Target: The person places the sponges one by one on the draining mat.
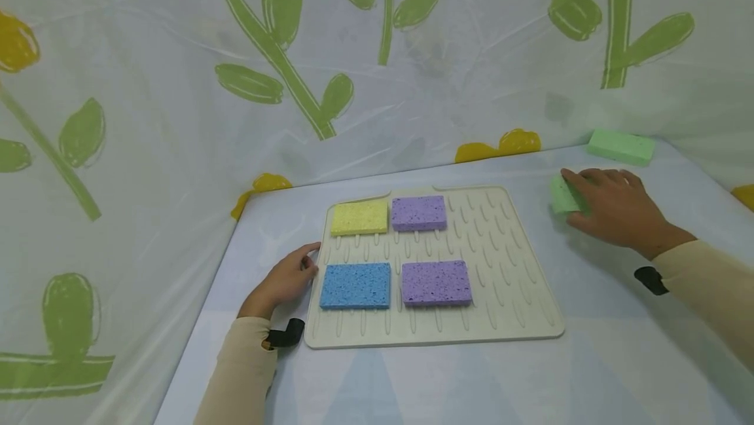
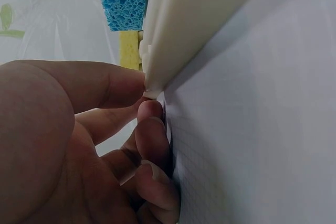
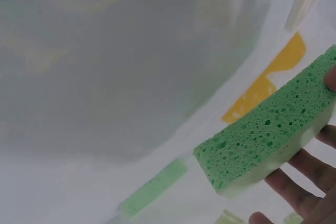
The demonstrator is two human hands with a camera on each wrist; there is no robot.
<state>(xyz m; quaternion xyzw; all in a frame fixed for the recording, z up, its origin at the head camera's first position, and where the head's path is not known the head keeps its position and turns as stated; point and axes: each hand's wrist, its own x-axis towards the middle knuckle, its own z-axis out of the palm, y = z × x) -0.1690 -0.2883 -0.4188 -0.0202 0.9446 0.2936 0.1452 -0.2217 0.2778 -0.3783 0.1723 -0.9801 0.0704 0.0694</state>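
Note:
My right hand (image 1: 615, 205) grips a green sponge (image 3: 268, 124) at the right of the table, thumb on one face and fingers on the other. At the left edge of a cream ridged drying mat (image 1: 512, 268), my left hand (image 1: 285, 281) pinches the rim, thumb (image 2: 113, 85) against it and the other fingers curled by the tabletop. On the mat lie a yellow sponge (image 1: 359, 217) and a purple sponge (image 1: 419, 213) in the back row. A blue sponge (image 1: 356, 286) and another purple sponge (image 1: 436, 282) form the front row.
A second green sponge (image 1: 621, 147) lies at the table's back right corner, behind my right hand. The table (image 1: 448, 386) has a pale cloth and meets a hanging sheet (image 1: 471, 78) with printed plants along its back edge.

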